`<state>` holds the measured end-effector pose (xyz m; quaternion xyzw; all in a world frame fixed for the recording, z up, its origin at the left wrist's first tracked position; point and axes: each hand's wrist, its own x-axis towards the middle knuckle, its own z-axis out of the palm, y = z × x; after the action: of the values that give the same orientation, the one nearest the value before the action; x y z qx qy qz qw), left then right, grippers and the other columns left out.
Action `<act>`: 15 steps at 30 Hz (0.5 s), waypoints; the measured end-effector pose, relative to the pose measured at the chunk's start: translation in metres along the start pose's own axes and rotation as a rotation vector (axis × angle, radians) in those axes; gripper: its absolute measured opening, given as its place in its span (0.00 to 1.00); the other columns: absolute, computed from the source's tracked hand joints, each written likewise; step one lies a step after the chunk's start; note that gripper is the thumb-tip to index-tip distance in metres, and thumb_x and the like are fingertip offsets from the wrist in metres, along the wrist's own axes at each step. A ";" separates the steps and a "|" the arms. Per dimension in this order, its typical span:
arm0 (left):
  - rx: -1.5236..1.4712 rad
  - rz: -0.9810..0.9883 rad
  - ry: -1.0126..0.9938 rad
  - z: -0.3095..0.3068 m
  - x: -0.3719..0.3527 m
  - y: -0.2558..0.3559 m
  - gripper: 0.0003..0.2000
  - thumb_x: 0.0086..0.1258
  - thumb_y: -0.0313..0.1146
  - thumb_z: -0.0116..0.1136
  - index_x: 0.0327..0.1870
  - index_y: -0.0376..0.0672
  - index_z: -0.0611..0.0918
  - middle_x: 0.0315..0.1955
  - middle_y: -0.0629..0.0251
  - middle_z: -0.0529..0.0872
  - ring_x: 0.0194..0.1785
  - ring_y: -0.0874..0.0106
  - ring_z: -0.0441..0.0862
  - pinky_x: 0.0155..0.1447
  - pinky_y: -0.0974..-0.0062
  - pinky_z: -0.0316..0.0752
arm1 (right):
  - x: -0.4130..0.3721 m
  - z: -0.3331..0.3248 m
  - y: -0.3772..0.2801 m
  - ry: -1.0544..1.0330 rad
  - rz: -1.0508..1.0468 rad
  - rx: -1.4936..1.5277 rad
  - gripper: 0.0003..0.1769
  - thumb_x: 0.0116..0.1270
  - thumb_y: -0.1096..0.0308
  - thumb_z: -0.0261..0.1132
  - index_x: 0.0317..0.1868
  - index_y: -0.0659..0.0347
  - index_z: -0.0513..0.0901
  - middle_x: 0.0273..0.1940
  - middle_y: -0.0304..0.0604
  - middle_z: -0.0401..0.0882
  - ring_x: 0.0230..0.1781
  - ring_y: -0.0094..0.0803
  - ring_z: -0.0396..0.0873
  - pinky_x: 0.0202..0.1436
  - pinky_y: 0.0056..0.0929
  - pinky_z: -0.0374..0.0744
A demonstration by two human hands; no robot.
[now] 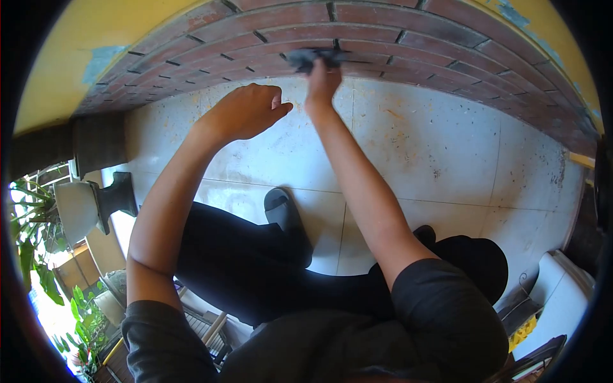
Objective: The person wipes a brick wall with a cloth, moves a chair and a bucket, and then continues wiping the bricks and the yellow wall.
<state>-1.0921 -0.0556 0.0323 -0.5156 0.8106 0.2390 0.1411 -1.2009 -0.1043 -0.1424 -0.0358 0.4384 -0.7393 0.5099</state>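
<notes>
My right hand (324,83) is closed on a dark cloth-like item (315,59), which lies against the lower part of the red brick wall (281,33). Hand and item are both blurred. Left of it, my left hand (251,112) hangs over the pale floor tiles with its fingers curled inward. The fingertips are mostly hidden from view, and I cannot make out whether anything is in them.
Stained floor tiles (415,153) stretch below the wall. A sandalled foot (287,223) rests on them. Potted plants (80,207) stand at the left. A white object (559,293) is at the lower right, beside something yellow (523,333).
</notes>
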 end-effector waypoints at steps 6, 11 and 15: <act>0.060 0.008 0.000 -0.003 0.014 0.004 0.22 0.79 0.49 0.54 0.43 0.35 0.84 0.39 0.48 0.89 0.46 0.50 0.87 0.52 0.58 0.79 | 0.083 -0.070 -0.134 0.437 -0.103 0.254 0.25 0.77 0.54 0.59 0.65 0.61 0.70 0.51 0.47 0.81 0.47 0.39 0.82 0.46 0.38 0.86; -0.063 0.152 0.126 -0.035 0.006 0.043 0.19 0.78 0.47 0.55 0.41 0.36 0.84 0.38 0.49 0.89 0.44 0.48 0.86 0.50 0.56 0.79 | 0.094 -0.060 -0.218 0.485 -0.968 -0.098 0.16 0.73 0.69 0.61 0.55 0.71 0.73 0.52 0.54 0.80 0.45 0.41 0.81 0.50 0.38 0.82; 0.020 0.209 0.206 -0.044 -0.010 0.074 0.16 0.75 0.40 0.53 0.34 0.35 0.83 0.31 0.45 0.88 0.41 0.44 0.85 0.48 0.50 0.79 | 0.042 -0.006 -0.198 0.242 -1.106 -0.396 0.16 0.69 0.75 0.63 0.55 0.69 0.73 0.49 0.53 0.77 0.49 0.43 0.79 0.54 0.40 0.78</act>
<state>-1.1543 -0.0450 0.0922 -0.4490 0.8723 0.1902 0.0366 -1.3670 -0.1152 -0.0268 -0.2684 0.5393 -0.7980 -0.0203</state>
